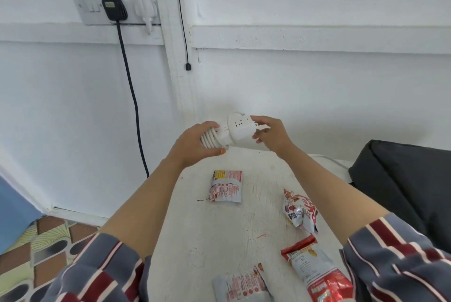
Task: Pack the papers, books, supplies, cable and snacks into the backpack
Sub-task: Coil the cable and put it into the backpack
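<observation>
Above the far end of the white table (219,240) I hold a white extension block (240,132) with its white cable wound around one end. My left hand (195,145) grips the coiled cable (210,139). My right hand (271,134) holds the other end of the block with curled fingers. Several red-and-silver snack packets lie on the table: one in the middle (227,189), one at the right (299,211), one near the front right (314,267) and one at the front edge (241,286). The dark backpack (402,184) lies at the right.
A white wall stands just behind the table, with a socket plate (97,4), a black plug (114,7) and its dark cord (133,96) hanging down at the left. Patterned floor (36,248) shows at lower left beside a blue surface (14,211).
</observation>
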